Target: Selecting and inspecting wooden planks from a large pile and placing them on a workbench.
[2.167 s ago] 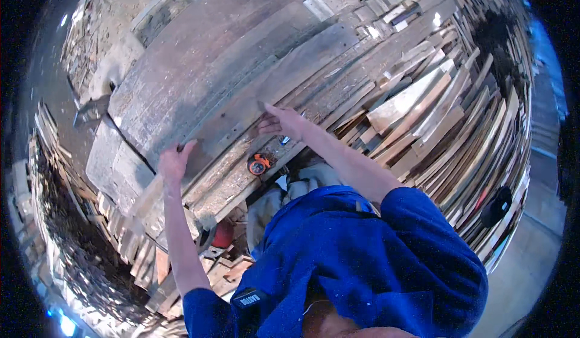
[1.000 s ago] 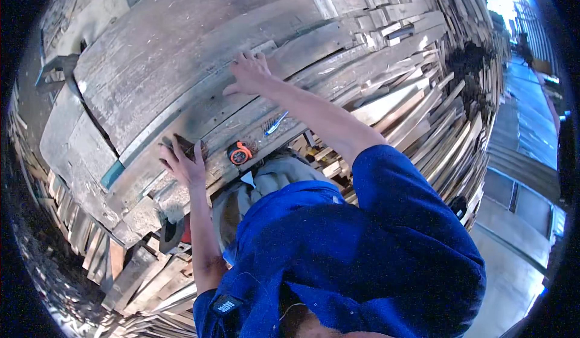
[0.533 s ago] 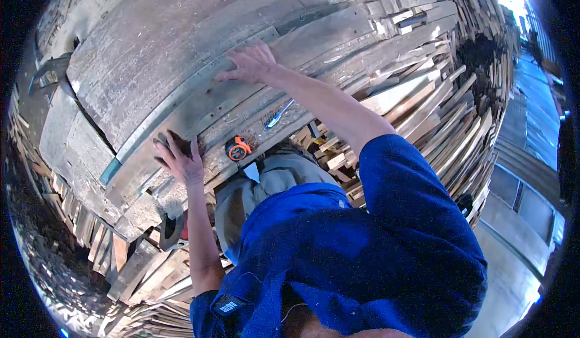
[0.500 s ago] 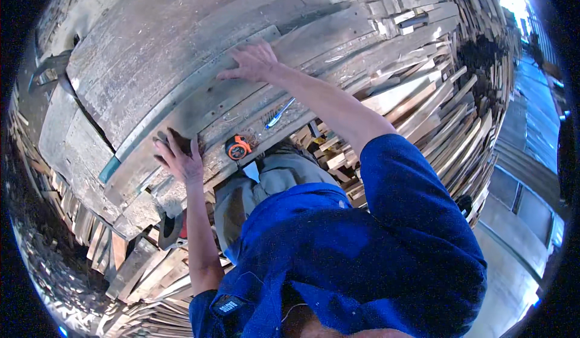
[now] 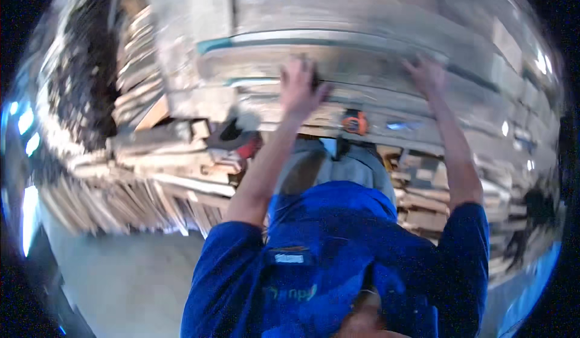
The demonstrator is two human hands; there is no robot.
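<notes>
A long wooden board [image 5: 362, 62] lies across the plank workbench [image 5: 338, 6] in front of me. My left hand [image 5: 297, 90] rests on it, fingers stretched out and thumb apart; a dark patch shows beside the fingers. Further right, my right hand [image 5: 429, 75] lies on the same board with its fingers spread. Both hands are blurred, and neither shows anything in its grip. An orange and black tape measure [image 5: 354, 122] sits on the near edge of the bench between my arms. To its right is a small blue-handled thing [image 5: 403, 125], too smeared to name.
Below my left forearm is a dark and red object [image 5: 244, 148], its kind unclear. Stacked wood strips [image 5: 121, 202] fill the near left, with more offcuts [image 5: 423, 187] at the right. A grey floor [image 5: 133, 277] shows at the lower left.
My view has swung round, so the bench and board now run nearly level across it. Both hands stay on the board with fingers extended. The tape measure keeps its place on the bench.
</notes>
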